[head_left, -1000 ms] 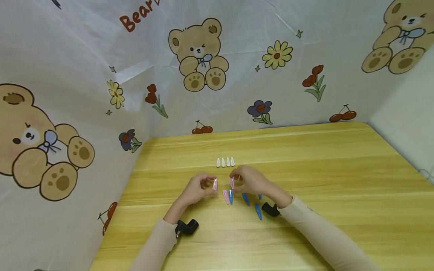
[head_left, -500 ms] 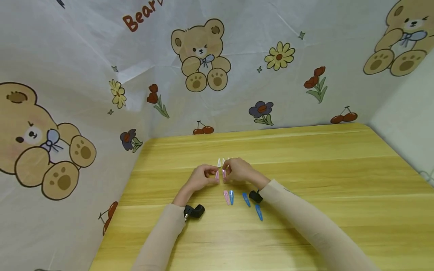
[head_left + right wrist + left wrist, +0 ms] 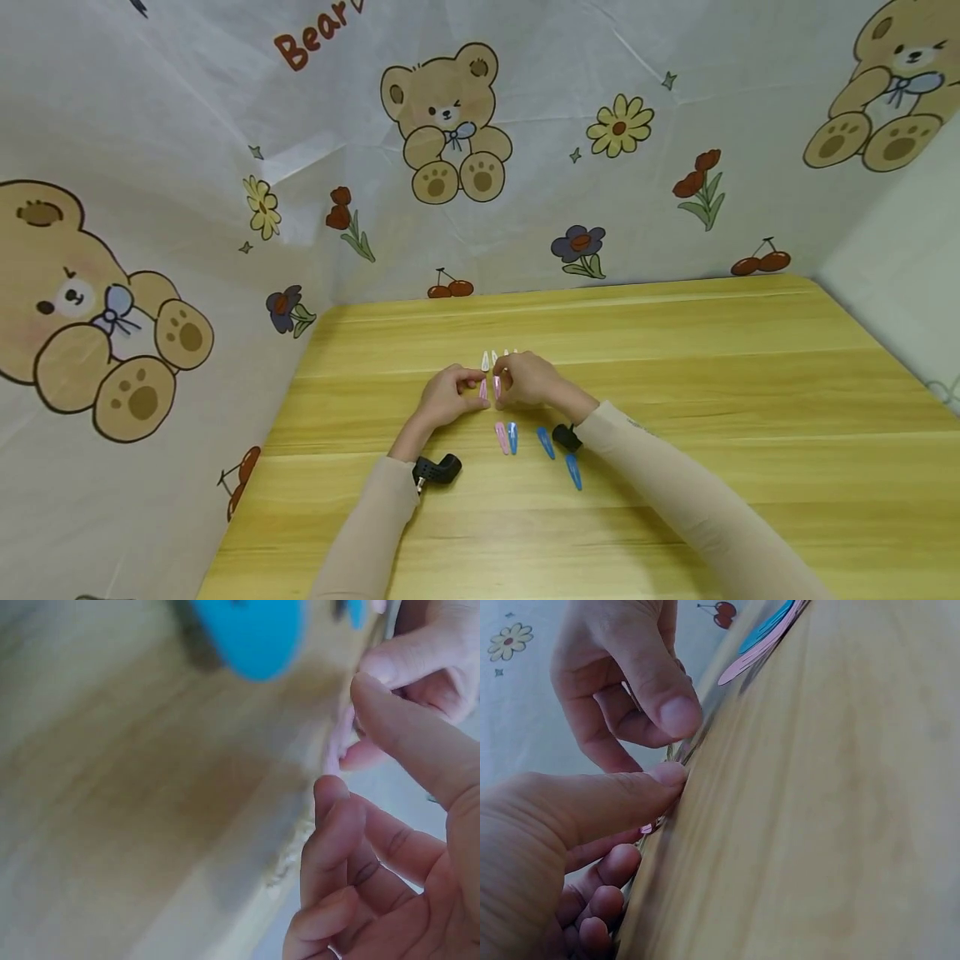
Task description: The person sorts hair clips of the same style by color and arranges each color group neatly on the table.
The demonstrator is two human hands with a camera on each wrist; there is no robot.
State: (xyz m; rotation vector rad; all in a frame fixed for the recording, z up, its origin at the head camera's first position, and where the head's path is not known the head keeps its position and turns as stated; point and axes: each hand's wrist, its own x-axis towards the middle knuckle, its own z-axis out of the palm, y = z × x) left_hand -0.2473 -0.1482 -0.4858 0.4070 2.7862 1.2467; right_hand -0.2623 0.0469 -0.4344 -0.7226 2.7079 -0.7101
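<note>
On the yellow wooden table [image 3: 675, 375], my left hand [image 3: 471, 397] pinches a small pink hair clip [image 3: 483, 389] between thumb and fingers. My right hand [image 3: 506, 384] pinches a second pink clip [image 3: 497, 387] right beside it. Both clips are held low at the table, just in front of a row of white clips [image 3: 495, 359], partly hidden by my right hand. The left wrist view shows my left thumb [image 3: 630, 796] pressing a pink clip [image 3: 647, 828] to the table edge-on. In the right wrist view a pink clip [image 3: 337, 742] shows between the fingers.
Nearer to me lie a third pink clip [image 3: 500, 437] and three blue clips [image 3: 512, 436] [image 3: 545, 442] [image 3: 573, 471]. A bear-print sheet [image 3: 450, 125] walls in the table at the back and left. The table's right half is bare wood.
Both hands moved away from me with their pink clips, from beside the loose clips up to the white row. In the last half second they barely shifted.
</note>
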